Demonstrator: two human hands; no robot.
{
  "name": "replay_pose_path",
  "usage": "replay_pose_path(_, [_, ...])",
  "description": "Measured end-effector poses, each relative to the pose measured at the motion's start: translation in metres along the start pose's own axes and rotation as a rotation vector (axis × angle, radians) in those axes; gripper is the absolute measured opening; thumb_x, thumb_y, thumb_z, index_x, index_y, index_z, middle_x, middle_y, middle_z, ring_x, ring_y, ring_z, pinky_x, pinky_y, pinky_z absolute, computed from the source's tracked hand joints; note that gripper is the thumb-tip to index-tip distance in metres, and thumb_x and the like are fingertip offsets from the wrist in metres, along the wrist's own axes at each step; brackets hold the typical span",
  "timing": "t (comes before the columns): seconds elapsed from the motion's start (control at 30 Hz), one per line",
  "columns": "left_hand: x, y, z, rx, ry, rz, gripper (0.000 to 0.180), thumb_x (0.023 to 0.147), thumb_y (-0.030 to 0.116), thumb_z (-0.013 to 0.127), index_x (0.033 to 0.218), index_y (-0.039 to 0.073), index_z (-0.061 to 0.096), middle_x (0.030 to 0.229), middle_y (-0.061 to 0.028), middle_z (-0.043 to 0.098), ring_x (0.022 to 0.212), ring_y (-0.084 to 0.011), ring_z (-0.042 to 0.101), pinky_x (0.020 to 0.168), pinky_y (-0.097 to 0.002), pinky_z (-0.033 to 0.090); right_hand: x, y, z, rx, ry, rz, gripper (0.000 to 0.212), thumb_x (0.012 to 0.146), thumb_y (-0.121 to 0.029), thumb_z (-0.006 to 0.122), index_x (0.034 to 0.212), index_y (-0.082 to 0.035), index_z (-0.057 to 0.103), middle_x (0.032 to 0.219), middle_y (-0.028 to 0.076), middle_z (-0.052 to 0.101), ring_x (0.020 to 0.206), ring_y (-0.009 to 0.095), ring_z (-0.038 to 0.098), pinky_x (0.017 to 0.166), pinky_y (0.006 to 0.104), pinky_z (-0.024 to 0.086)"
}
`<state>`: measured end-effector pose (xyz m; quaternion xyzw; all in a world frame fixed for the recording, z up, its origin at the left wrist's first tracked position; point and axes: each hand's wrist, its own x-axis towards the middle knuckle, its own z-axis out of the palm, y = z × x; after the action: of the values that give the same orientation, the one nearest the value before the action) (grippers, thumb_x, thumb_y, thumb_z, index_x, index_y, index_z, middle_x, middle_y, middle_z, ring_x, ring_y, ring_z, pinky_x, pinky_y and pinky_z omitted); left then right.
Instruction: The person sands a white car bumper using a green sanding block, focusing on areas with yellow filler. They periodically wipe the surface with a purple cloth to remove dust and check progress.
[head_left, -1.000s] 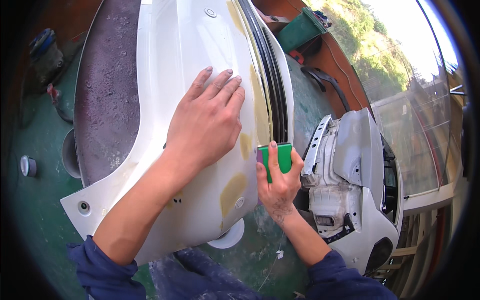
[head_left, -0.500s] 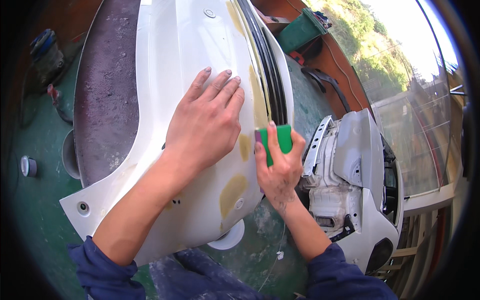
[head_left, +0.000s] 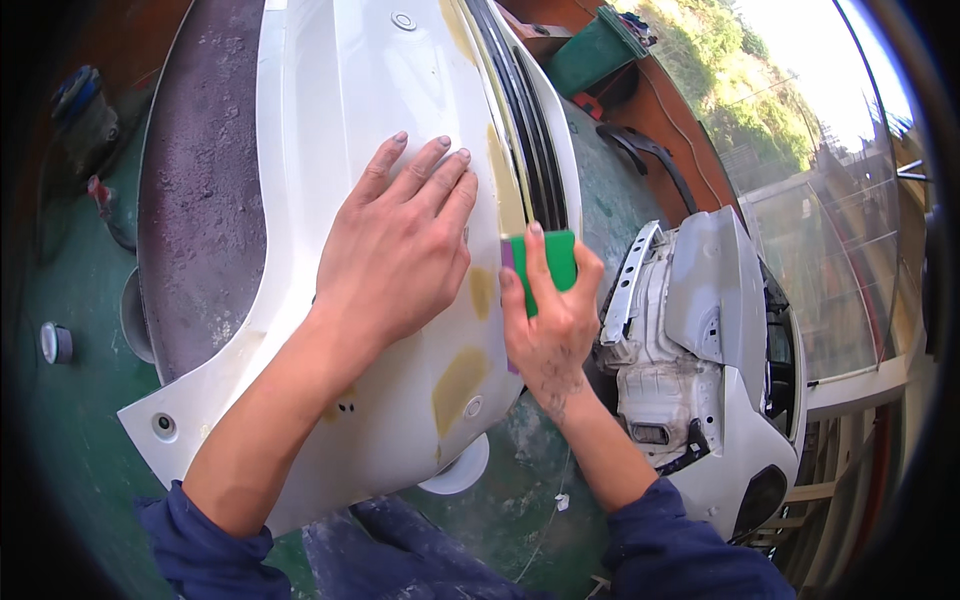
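Note:
A white car bumper with dull yellow filler patches stretches away in front of me. My left hand lies flat on its smooth face, fingers together and pointing away. Along the right edge, beside the black slatted grille, my right hand grips a green sanding block. A purple sheet, like sandpaper, shows at the block's left side, against the long filler strip. The block's underside is hidden.
A rough, dark curved stand or shell sits left of the bumper. A stripped car rear end stands at the right. Farther off are a green bin and black curved trim. A small can is on the green floor.
The whole view has shifted slightly, carrying the bumper a little left. My right hand and the block are slightly farther up the bumper's edge. My left hand stays resting on the bumper.

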<state>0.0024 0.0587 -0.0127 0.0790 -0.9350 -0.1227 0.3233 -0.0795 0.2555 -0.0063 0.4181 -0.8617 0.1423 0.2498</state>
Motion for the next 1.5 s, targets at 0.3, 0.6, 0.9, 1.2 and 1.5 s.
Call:
replay_pose_path(0.3, [0.006, 0.005, -0.002, 0.030, -0.030, 0.020, 0.050, 0.098, 0.019, 0.061, 0.146, 0.005, 0.067, 0.156, -0.0111, 0.062, 0.154, -0.0281, 0.049, 0.134, -0.0516, 0.028, 0.057, 0.008, 0.010, 0.069, 0.045, 0.003, 0.050, 0.095, -0.031, 0.081, 0.142, -0.015, 0.073, 0.127, 0.021, 0.056, 0.104, 0.041, 0.071, 0.084, 0.0478, 0.062])
replay_pose_path(0.6, [0.038, 0.009, 0.009, 0.307, -0.148, -0.048, 0.064, 0.115, 0.043, 0.041, 0.167, 0.006, 0.043, 0.173, -0.0105, 0.044, 0.164, -0.0266, 0.034, 0.138, -0.0493, 0.016, -0.038, 0.103, -0.071, 0.291, 0.114, 0.348, 0.058, 0.098, -0.028, 0.083, 0.150, -0.009, 0.069, 0.130, 0.014, 0.057, 0.118, 0.026, 0.062, 0.105, 0.0384, 0.052])
replay_pose_path(0.9, [-0.050, 0.135, 0.048, 0.280, -0.336, -0.052, 0.090, 0.110, 0.057, 0.042, 0.171, -0.008, 0.023, 0.181, -0.0221, 0.020, 0.170, -0.0364, 0.013, 0.139, -0.0500, 0.009, -0.258, 0.178, -0.127, 0.810, 0.043, 1.016, 0.052, 0.110, -0.015, 0.053, 0.160, 0.002, 0.054, 0.136, 0.012, 0.064, 0.112, 0.018, 0.070, 0.086, 0.0317, 0.057])
replay_pose_path(1.2, [-0.129, 0.171, 0.033, 0.388, -0.500, 0.057, 0.085, 0.109, 0.054, 0.045, 0.171, -0.003, 0.030, 0.181, -0.0189, 0.024, 0.169, -0.0345, 0.019, 0.139, -0.0497, 0.011, -0.153, 0.120, -0.101, 0.405, -0.238, 0.260, 0.060, 0.101, -0.015, 0.073, 0.156, 0.001, 0.058, 0.147, 0.021, 0.056, 0.136, 0.034, 0.059, 0.110, 0.0447, 0.052])
replay_pose_path(1.5, [-0.147, 0.166, 0.035, 0.448, -0.397, 0.190, 0.075, 0.110, 0.047, 0.046, 0.167, -0.002, 0.040, 0.174, -0.0172, 0.040, 0.164, -0.0332, 0.034, 0.136, -0.0484, 0.022, -0.036, 0.046, -0.034, 0.200, -0.004, -0.175, 0.066, 0.081, -0.018, 0.091, 0.143, -0.004, 0.072, 0.129, 0.025, 0.058, 0.107, 0.040, 0.066, 0.085, 0.0461, 0.060])
